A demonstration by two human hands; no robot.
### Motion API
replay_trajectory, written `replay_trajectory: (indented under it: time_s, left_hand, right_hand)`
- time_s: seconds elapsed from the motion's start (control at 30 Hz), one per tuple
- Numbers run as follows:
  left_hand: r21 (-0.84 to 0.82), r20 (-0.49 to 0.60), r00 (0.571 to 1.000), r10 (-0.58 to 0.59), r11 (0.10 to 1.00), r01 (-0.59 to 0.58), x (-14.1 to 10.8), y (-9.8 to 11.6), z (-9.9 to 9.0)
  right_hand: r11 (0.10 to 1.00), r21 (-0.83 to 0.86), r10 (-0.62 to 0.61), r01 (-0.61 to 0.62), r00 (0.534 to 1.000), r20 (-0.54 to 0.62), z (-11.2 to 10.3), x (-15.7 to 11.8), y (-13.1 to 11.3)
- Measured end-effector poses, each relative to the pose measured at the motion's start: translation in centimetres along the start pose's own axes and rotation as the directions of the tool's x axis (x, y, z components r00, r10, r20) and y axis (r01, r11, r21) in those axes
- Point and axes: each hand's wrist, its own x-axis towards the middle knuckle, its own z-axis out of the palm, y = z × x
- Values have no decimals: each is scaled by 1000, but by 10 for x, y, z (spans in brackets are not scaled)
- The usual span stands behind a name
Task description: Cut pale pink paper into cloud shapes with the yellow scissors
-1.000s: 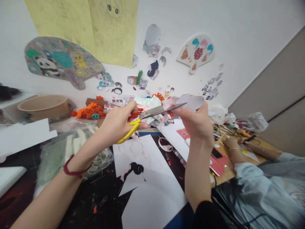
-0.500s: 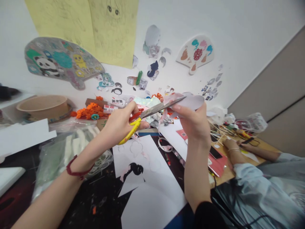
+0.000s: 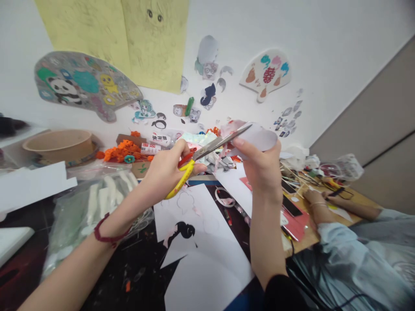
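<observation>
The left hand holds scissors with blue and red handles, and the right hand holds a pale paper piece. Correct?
Not blue: the head view shows yellow and red handles on the scissors in the left hand. The right hand does hold a pale paper piece.

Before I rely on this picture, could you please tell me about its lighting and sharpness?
Head view: soft light, no obvious hard shadows; head view, centre: the yellow-and-red-handled metal scissors look fairly clear; head view, edges: the dark object at far left is blurred, and the pale blue fabric sleeve at right looks soft and stretched.
</observation>
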Motion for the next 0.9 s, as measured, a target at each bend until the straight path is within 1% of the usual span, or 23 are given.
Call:
replay_trajectory:
  time_s: [0.2,0.3,0.4,0.5,0.67,0.73,0.83,0.9]
  left_hand:
    - [0,0,1000,-9,1000,9,-1,4,0]
    - [-27,5,1000,-19,999,19,-1,4,1]
    - [-46,11,1000,-27,999,28,-1,3,2]
    - [-66,12,999,-37,997,38,0,3,4]
    - [-166,23,998,-65,984,68,-3,5,9]
    - [-200,29,997,-70,977,75,-5,6,10]
    - [-255,66,997,-36,965,52,-7,6,11]
    - [-314,67,998,-14,949,34,-8,5,12]
  right_hand:
    - [999,29,-24,25,999,-26,2,0,3]
    - [999,45,-30,31,999,-14,6,-1,0]
    - [998,61,-29,30,1000,-7,10,-1,-2]
    - [997,79,-15,17,1000,-27,12,-1,-1]
    - [998,58,2,2,998,-70,12,2,2]
    - [997,70,-9,15,997,-80,11,3,3]
    - [992,119,-36,47,995,-93,8,4,4]
    - [989,143,-20,33,995,-95,6,4,6]
